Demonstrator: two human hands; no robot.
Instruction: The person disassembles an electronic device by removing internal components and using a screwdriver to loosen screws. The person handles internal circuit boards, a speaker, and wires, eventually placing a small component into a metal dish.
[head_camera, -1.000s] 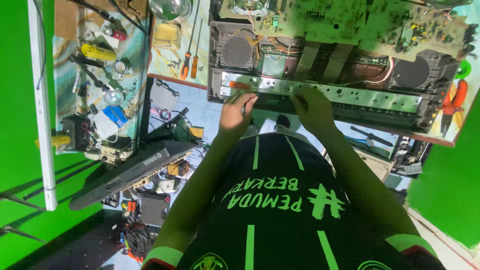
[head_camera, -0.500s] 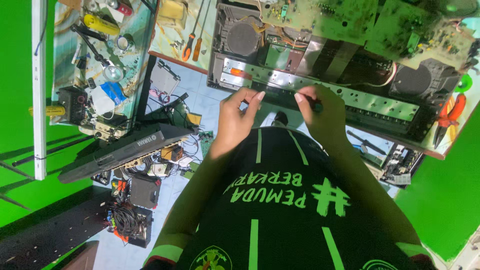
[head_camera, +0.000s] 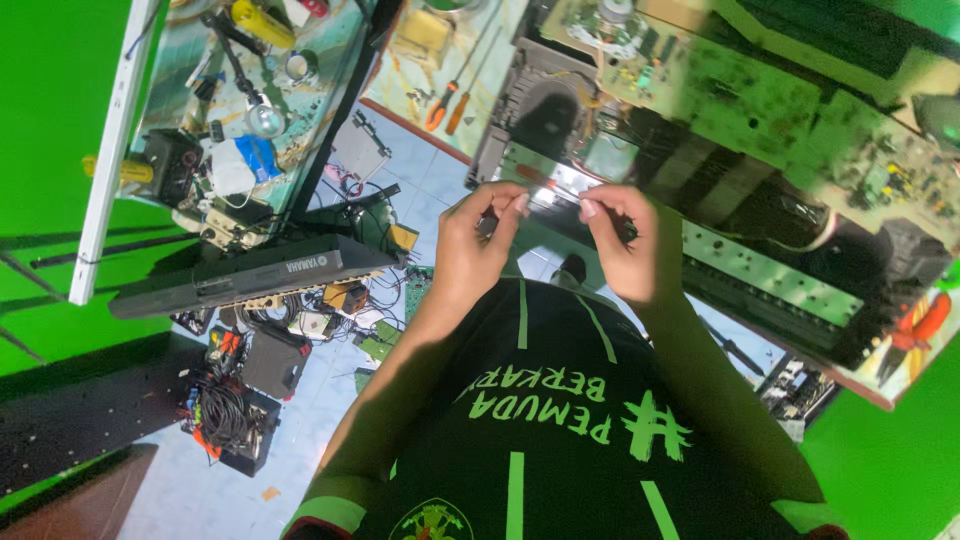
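Observation:
My left hand (head_camera: 478, 245) and my right hand (head_camera: 625, 245) are raised side by side in front of my chest, fingertips almost touching. My right hand is closed around a small dark tool (head_camera: 628, 232) that is mostly hidden in the fist. The thumb and fingers of my left hand are pinched together right beside it; whether anything is between them is too small to tell. Just beyond the hands lies an opened electronic device (head_camera: 700, 190) with green circuit boards (head_camera: 780, 110), a round speaker (head_camera: 550, 120) and a pale metal strip (head_camera: 770, 280).
Two orange-handled screwdrivers (head_camera: 445, 105) lie on the bench beside the device, and red pliers (head_camera: 920, 325) at its right end. A cluttered workbench (head_camera: 240, 120) and a black keyboard instrument (head_camera: 250, 275) are at the left. Cables and boxes (head_camera: 225, 415) cover the tiled floor.
Both hands have lifted off the device's metal strip and drawn together toward my chest. The camera has tilted, so the device now runs diagonally.

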